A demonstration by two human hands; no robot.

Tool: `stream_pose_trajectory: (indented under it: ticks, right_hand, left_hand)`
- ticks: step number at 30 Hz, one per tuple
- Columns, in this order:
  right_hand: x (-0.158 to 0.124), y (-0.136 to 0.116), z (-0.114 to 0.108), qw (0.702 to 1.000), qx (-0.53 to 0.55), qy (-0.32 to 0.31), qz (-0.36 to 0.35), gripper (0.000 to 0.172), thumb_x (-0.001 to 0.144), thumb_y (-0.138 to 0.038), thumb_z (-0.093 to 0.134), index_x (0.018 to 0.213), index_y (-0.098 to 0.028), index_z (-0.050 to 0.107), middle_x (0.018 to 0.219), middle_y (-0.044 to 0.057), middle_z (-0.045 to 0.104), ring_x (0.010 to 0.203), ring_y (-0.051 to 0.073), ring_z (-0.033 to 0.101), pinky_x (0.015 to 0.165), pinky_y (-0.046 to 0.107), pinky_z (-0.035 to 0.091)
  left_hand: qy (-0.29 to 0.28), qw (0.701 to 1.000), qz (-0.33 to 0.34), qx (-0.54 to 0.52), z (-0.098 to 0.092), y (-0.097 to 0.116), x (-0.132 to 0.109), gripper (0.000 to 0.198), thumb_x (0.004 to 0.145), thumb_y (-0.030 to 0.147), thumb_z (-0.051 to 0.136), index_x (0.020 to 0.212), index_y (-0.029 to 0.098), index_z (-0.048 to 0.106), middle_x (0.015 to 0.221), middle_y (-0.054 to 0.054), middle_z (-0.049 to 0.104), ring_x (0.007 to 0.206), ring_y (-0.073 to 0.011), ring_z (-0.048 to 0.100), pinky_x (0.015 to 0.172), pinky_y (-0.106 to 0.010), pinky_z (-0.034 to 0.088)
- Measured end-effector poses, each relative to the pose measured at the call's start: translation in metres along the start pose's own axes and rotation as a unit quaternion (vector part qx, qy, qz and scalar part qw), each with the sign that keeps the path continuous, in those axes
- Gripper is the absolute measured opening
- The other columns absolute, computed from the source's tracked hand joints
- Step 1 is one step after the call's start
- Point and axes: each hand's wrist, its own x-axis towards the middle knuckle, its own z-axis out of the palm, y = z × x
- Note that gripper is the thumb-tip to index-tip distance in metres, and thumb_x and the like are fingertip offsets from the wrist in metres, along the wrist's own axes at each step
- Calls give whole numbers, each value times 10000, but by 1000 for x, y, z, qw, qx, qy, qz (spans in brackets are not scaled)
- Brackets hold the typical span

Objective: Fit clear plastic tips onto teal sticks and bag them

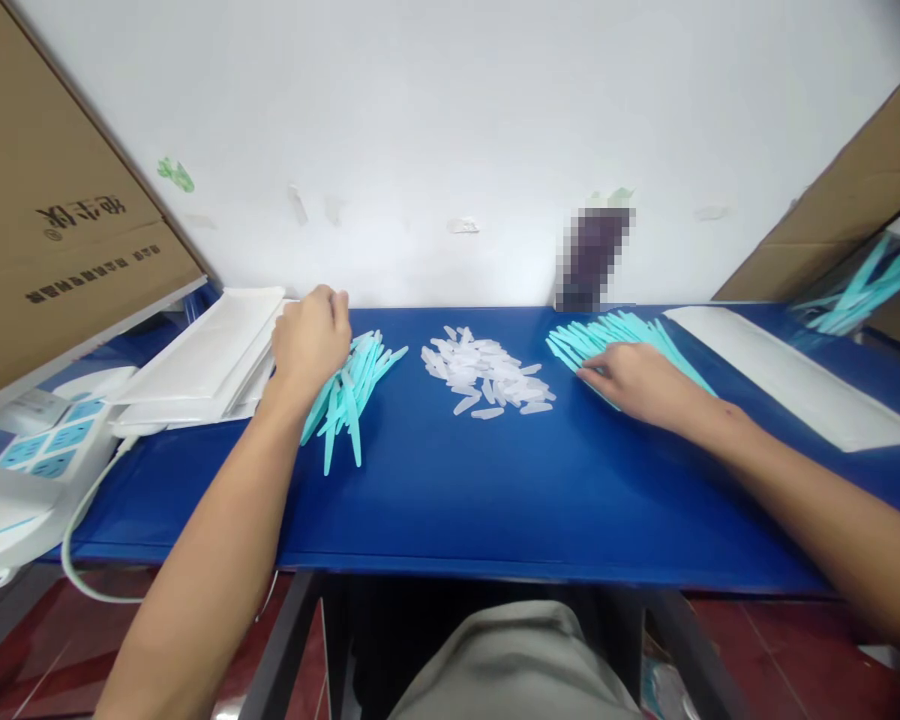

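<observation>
sticks of teal plastic (350, 400) lie crossed in a left pile toward the table's (450, 490) far left corner; our left hand (311, 335) bends at its edge, fingers curled, and we cannot tell whether they grip one. a right pile (622, 328) of like sticks fans by the far edge, right of its middle; our right hand (637, 380) is over it, fingers bent, their grasp hidden too. frosted white slips (480, 365) are heaped between. since the sticks overlap, pulling one could drag its neighbours askew. a sideways sweep of either hand could scatter the slips, and our left forearm could snag the white cable (82, 510) drooping over the near edge and tug the power strip (64, 435).
</observation>
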Motion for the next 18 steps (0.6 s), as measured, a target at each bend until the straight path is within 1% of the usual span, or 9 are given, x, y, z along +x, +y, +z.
stream_pose_trajectory:
  ticks: [2, 3, 5, 8, 12, 16, 18]
  right_hand:
    - [0, -2, 1, 999, -1, 15, -30, 397, 993, -359, 471, 904, -178, 813, 947, 141, 783, 870, 297, 720, 782, 399, 534]
    - [0, -3, 1, 999, -3, 20, -38, 389, 991, -345, 471, 900, -178, 810, 974, 138, 785, 883, 293, 721, 790, 397, 540]
    - [-1, -6, 0, 999, -4, 24, -36, 359, 977, -312, 482, 895, -184, 807, 980, 120, 796, 867, 286, 727, 775, 391, 548]
    - [-3, -11, 0, 999, 6, 28, -17, 310, 943, -266, 516, 903, -186, 813, 943, 114, 809, 825, 297, 737, 743, 402, 557]
    - [-3, -16, -2, 999, 30, 32, 10, 271, 907, -237, 552, 949, -183, 815, 959, 116, 812, 866, 316, 748, 753, 411, 560]
    - [0, -18, -3, 997, 54, 37, 32, 220, 880, -218, 575, 952, -183, 780, 945, 103, 803, 863, 292, 744, 742, 380, 545]
    - [0, -18, -3, 997, 62, 43, 35, 177, 864, -206, 579, 916, -186, 747, 896, 94, 790, 825, 276, 735, 723, 364, 534]
  left_hand:
    - [-50, 996, 12, 69, 8, 4, -5, 409, 1025, 417, 356, 1051, 146, 661, 965, -219, 710, 971, -401, 676, 813, -465, 474]
    - [-71, 993, 21, 89, 13, 6, -7, 427, 1021, 414, 355, 1081, 133, 672, 1000, -243, 713, 973, -414, 679, 796, -468, 477]
    - [-102, 988, 37, 108, 21, 10, -10, 451, 1018, 422, 361, 1121, 126, 686, 1037, -260, 716, 966, -416, 685, 778, -461, 483]
    - [-120, 984, 44, 121, 28, 14, -14, 465, 1025, 431, 359, 1158, 134, 691, 1058, -250, 722, 966, -399, 689, 778, -446, 486]
    - [-110, 984, 77, 119, 30, 14, -15, 439, 1025, 392, 375, 1138, 127, 706, 1116, -236, 717, 1048, -385, 660, 817, -439, 480]
    - [-67, 986, 108, 110, 32, 12, -14, 409, 999, 379, 431, 1105, 120, 729, 1178, -233, 697, 1143, -417, 607, 943, -535, 422]
    - [-37, 990, 110, 81, 31, 14, -14, 396, 999, 383, 434, 1093, 138, 730, 1141, -205, 709, 1089, -393, 627, 983, -566, 379]
